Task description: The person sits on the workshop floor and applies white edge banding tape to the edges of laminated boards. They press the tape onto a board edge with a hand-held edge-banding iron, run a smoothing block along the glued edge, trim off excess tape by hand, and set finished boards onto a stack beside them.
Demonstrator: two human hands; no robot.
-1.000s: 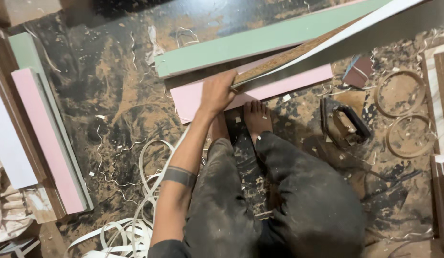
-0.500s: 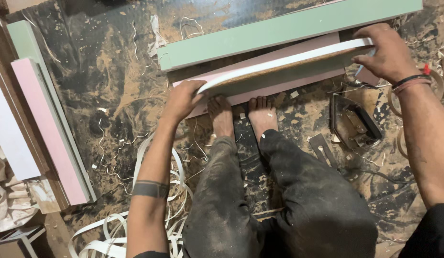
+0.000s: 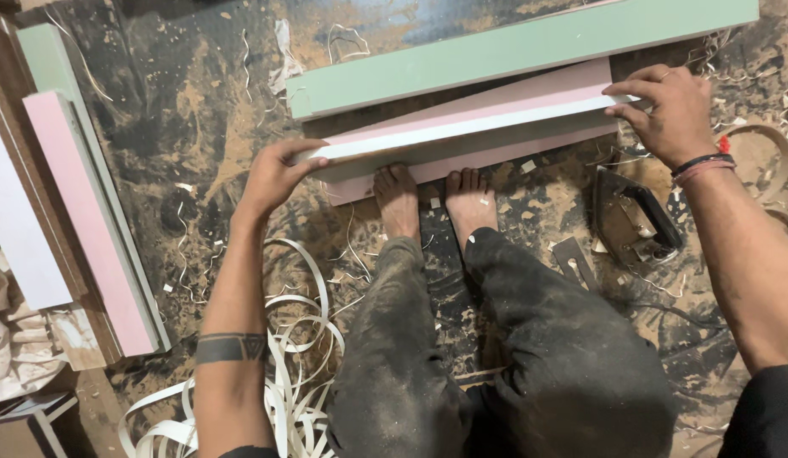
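1. A long pink board (image 3: 470,127) is being held on edge on the floor (image 3: 199,110), in front of the bare feet (image 3: 432,199).
2. Its ends are being gripped by the left hand (image 3: 275,174) and right hand (image 3: 665,110), both closed on it.
3. Tipping is being risked, judging by the narrow edge; the iron (image 3: 636,216) nearby could be knocked.

A long board (image 3: 470,136) is held at its two ends by the left hand (image 3: 275,174) and right hand (image 3: 665,110), above the feet (image 3: 432,199). Another plank (image 3: 513,51) is laid behind it. An iron (image 3: 636,219) is set right of the feet, and stacked boards (image 3: 80,203) are leaned far left.
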